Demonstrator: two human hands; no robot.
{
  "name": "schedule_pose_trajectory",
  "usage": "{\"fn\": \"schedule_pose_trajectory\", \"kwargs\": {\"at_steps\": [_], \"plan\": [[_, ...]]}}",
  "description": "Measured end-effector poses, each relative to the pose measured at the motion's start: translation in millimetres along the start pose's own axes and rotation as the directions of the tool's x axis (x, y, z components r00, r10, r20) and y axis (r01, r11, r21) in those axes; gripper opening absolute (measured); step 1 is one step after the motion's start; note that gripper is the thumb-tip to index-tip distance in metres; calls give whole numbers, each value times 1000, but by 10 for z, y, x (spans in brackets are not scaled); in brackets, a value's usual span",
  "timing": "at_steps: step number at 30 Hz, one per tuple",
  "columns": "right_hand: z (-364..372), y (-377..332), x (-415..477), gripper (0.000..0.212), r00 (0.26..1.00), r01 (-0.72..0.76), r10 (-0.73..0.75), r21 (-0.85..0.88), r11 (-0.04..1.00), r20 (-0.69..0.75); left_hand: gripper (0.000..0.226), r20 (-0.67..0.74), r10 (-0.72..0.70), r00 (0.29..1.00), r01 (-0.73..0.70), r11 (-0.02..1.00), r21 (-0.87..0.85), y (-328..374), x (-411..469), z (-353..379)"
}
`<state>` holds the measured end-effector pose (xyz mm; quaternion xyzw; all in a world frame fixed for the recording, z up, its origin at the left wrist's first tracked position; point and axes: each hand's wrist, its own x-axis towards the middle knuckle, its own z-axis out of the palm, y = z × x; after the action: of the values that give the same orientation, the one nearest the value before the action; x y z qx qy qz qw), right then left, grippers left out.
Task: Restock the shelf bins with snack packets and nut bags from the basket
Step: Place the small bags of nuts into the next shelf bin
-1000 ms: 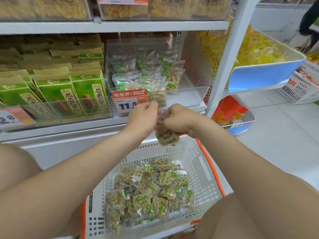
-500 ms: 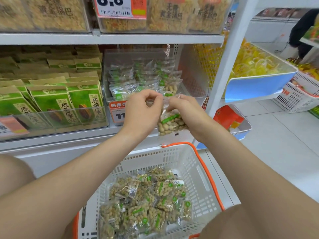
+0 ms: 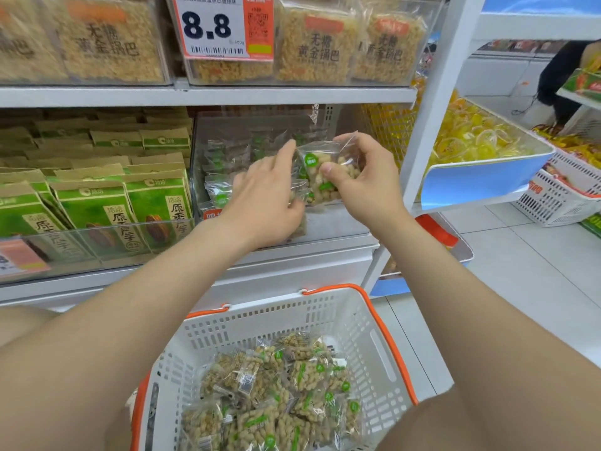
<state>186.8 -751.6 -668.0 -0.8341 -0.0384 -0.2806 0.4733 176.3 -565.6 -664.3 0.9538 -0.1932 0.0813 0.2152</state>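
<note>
My right hand grips a clear nut bag with green labels, held over the clear shelf bin on the middle shelf. My left hand reaches into the same bin, fingers stretched against the packets stacked there; whether it holds one I cannot tell. Below, a white basket with orange handles holds several nut bags.
Green seed packets fill the bin to the left. Boxed rice snacks with an 8.8 price tag sit on the shelf above. A white upright stands right, beside a blue bin of yellow sweets. A person in dark clothing stands far right.
Both hands rose from above the basket to the clear bin, carrying the nut bag up. My left hand let go of the bag and reached in among the stacked packets.
</note>
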Motion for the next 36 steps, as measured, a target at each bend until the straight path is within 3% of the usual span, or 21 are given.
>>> {"fn": "schedule_pose_trajectory", "kwargs": {"at_steps": [5, 8, 12, 16, 24, 33, 36], "plan": [[30, 118, 153, 29, 993, -27, 18, -85, 996, -113, 60, 234, -61, 970, 22, 986, 165, -117, 153, -74], [87, 212, 162, 29, 992, -122, 116, -180, 976, -39, 61, 346, -66, 936, -18, 972, 234, -137, 202, -67], [151, 265, 200, 34, 966, -178, 232, -357, 917, 114, 51, 382, -61, 922, -76, 940, 334, -147, 266, -59], [203, 281, 268, 42, 933, -133, 290, -545, 828, 214, 60, 362, -31, 932, -96, 940, 327, -240, 266, -45], [404, 221, 306, 38, 930, -121, 277, -509, 852, 242, 46, 315, 26, 949, -166, 889, 426, -175, 199, -7], [397, 248, 250, 53, 944, -163, 293, -558, 814, 151, 50, 250, 74, 965, -152, 938, 311, -210, 140, -121], [346, 161, 135, 42, 977, -70, 171, -563, 824, 128, 44, 147, 143, 979, -180, 942, 283, -182, 85, -133]]}}
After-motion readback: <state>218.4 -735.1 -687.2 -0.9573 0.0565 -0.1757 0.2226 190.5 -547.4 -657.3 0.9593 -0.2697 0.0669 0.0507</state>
